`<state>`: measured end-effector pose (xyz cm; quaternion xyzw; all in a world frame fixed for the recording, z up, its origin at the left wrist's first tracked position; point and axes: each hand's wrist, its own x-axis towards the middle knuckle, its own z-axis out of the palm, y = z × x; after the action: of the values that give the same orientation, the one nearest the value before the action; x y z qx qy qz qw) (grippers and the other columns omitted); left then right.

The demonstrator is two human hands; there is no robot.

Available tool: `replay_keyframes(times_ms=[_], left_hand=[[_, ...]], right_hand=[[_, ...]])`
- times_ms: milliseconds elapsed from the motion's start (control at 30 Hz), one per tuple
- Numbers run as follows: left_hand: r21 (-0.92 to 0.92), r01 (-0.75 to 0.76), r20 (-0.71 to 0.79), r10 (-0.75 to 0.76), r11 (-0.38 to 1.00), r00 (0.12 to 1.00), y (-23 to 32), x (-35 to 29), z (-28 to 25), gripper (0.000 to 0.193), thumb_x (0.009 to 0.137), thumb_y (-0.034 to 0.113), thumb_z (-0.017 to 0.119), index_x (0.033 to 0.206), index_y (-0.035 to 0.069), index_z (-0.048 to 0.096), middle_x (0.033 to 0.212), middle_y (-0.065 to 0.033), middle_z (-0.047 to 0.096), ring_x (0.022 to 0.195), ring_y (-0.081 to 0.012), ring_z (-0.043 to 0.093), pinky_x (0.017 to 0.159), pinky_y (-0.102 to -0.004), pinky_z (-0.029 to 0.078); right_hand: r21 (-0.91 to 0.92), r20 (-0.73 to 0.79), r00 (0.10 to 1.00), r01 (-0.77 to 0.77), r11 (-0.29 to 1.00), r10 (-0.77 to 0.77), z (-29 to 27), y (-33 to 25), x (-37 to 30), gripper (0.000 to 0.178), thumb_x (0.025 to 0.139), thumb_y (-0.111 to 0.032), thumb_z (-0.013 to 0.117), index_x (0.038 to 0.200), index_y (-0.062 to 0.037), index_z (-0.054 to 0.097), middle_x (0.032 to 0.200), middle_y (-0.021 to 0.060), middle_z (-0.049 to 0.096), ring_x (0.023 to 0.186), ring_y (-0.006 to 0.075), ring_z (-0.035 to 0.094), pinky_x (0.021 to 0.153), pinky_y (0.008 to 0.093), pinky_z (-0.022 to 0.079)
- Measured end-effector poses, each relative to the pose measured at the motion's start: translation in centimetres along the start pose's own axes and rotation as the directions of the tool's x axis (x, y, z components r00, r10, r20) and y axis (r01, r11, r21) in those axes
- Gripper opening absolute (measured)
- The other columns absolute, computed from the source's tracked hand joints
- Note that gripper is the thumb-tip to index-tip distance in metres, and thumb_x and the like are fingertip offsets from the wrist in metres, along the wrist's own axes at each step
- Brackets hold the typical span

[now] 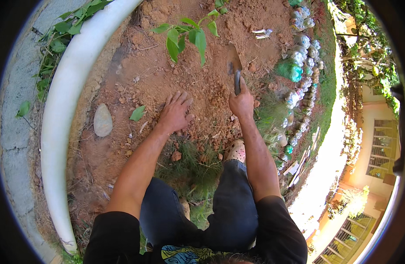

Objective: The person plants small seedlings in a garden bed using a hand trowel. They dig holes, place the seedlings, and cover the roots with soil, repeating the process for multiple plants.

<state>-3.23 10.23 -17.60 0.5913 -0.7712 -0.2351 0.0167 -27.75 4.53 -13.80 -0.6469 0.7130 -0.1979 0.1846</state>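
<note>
My right hand (242, 102) is closed round the grip of a hand trowel (234, 61), whose metal blade points away from me over reddish-brown soil (141, 79). To its left, my left hand (174, 115) rests on the loose dirt with its fingers stretched out and nothing in them. Beyond the hands stands a small leafy plant (191, 35) with broad green leaves. A single green leaf (137, 113) lies on the soil left of my left hand. Near my knees, tufts of grass (189, 165) grow at the edge of the dug earth.
A long white pipe (61, 101) curves along the left side, beside a grey concrete strip (13, 105). An oval stone (103, 120) lies near the pipe. Stuffed plastic bottles (299, 57) line the right edge of the bed. Farther right stands a building (365, 185) with windows.
</note>
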Motion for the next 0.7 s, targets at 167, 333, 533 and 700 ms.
replay_keyframes(times_ms=[167, 333, 533, 700], left_hand=[[0.169, 0.121, -0.082, -0.108, 0.978, 0.991, 0.1, -0.7, -1.1, 0.069, 0.093, 0.047, 0.058, 0.152, 0.017, 0.038, 0.162, -0.0148, 0.024, 0.150, -0.0376, 0.017, 0.120, -0.0609, 0.007], [0.108, 0.228, -0.092, -0.218, 0.968, 0.972, -0.8, -1.6, -0.6, 0.067, 0.095, 0.050, 0.054, 0.154, 0.023, 0.035, 0.164, -0.0121, 0.019, 0.151, -0.0373, 0.012, 0.119, -0.0629, 0.002], [0.108, 0.221, -0.064, -0.215, 0.969, 0.974, -0.9, -1.5, -0.6, 0.068, 0.095, 0.051, 0.054, 0.154, 0.025, 0.034, 0.165, -0.0093, 0.018, 0.152, -0.0372, 0.010, 0.120, -0.0612, 0.001], [0.093, 0.215, -0.040, -0.212, 0.972, 0.976, -0.8, -1.6, -1.2, 0.067, 0.096, 0.052, 0.050, 0.155, 0.024, 0.033, 0.165, -0.0103, 0.016, 0.152, -0.0379, 0.007, 0.120, -0.0615, 0.000]], right_hand=[[-0.239, 0.248, 0.934, -0.197, 0.951, 0.256, 0.6, -0.3, -1.6, 0.081, 0.083, -0.016, 0.062, 0.155, -0.0119, 0.025, 0.110, 0.0267, 0.067, 0.101, 0.0408, 0.066, 0.092, 0.0477, 0.053], [-0.050, 0.165, 0.986, -0.025, 0.998, 0.032, 0.7, -0.9, -1.3, 0.077, 0.083, -0.018, 0.061, 0.154, -0.0111, 0.030, 0.112, 0.0274, 0.066, 0.102, 0.0430, 0.065, 0.092, 0.0493, 0.052], [-0.051, 0.131, 0.991, 0.037, 0.998, -0.030, -3.6, 0.1, -1.5, 0.076, 0.084, -0.019, 0.059, 0.154, -0.0143, 0.030, 0.109, 0.0253, 0.068, 0.099, 0.0420, 0.066, 0.091, 0.0504, 0.052], [-0.233, 0.209, 0.968, -0.085, 0.969, 0.135, -2.4, 0.5, -3.6, 0.080, 0.084, -0.019, 0.059, 0.155, -0.0100, 0.024, 0.112, 0.0257, 0.067, 0.102, 0.0419, 0.065, 0.092, 0.0513, 0.051]])
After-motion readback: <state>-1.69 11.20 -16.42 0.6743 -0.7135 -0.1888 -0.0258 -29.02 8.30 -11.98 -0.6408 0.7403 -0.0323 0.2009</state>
